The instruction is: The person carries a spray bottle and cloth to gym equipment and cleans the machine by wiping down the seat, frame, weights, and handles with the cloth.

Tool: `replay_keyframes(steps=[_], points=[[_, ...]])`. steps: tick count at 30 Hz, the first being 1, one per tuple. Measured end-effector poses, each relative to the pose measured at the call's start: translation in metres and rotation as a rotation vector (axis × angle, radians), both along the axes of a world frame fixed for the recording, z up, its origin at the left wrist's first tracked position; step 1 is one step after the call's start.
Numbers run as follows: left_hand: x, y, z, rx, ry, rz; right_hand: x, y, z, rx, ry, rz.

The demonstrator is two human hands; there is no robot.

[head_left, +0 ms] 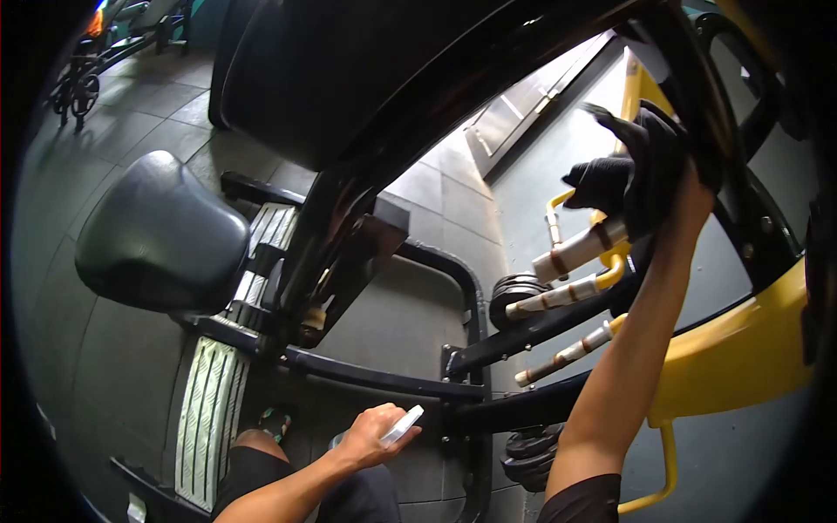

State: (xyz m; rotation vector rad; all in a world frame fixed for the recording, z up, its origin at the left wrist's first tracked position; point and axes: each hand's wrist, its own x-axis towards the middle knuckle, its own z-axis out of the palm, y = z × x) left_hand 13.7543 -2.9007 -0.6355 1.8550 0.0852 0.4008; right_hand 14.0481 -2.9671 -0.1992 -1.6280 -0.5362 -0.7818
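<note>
My left hand (370, 436) is low in the middle of the view, wrapped round what looks like a spray bottle. Its white head (404, 424) sticks out past my fingers, and most of its body is hidden by the hand. My right arm reaches up to the right, where my right hand grips a black cloth (649, 170). The cloth covers nearly all of that hand and lies against the black frame (697, 105) of a gym machine, above a metal weight peg (580, 253). Folds of cloth hang to the left.
A black padded seat (161, 235) stands at left beside a ribbed metal footplate (206, 423). A black beam (384, 174) crosses overhead. Yellow frame parts (741, 357) are at right. Weight plates (519, 296) sit near the pegs. My legs are below.
</note>
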Motion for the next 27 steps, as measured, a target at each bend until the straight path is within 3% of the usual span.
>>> replay_keyframes(steps=[3,4,7,9,12,14,17,20,21,23,24,27], points=[[-0.004,0.002,0.006,-0.019,-0.013,0.028,0.014,-0.005,-0.013,-0.270,-0.289,-0.476],[-0.005,0.004,0.006,-0.029,-0.018,0.035,0.011,-0.002,-0.029,-0.322,-0.519,-0.531],[-0.007,0.008,0.007,-0.028,-0.033,0.059,0.003,0.016,-0.088,-0.257,-0.354,-0.739],[-0.007,0.010,0.007,-0.005,-0.006,0.077,-0.020,0.032,-0.151,-0.089,-0.348,-0.455],[-0.007,0.010,0.000,0.013,-0.039,0.093,-0.033,0.043,-0.232,-0.027,-0.227,-0.365],[-0.011,0.012,-0.001,0.038,0.000,0.087,-0.036,0.043,-0.262,-0.013,-0.124,-0.290],[-0.016,0.020,0.002,0.056,0.052,0.116,-0.070,0.059,-0.307,0.595,0.055,0.139],[-0.029,0.034,0.014,0.016,0.120,0.209,-0.126,0.082,-0.318,0.661,0.384,0.387],[-0.035,0.041,0.007,0.045,0.079,0.233,-0.135,0.096,-0.319,0.558,0.380,0.492],[-0.048,0.049,0.014,-0.169,0.061,0.310,-0.140,0.135,-0.311,0.177,-0.048,0.604],[-0.054,0.057,0.017,-0.137,0.097,0.325,-0.143,0.155,-0.311,0.126,-0.199,0.616],[-0.064,0.068,0.025,-0.043,0.088,0.408,-0.145,0.176,-0.341,0.248,-0.202,0.619]])
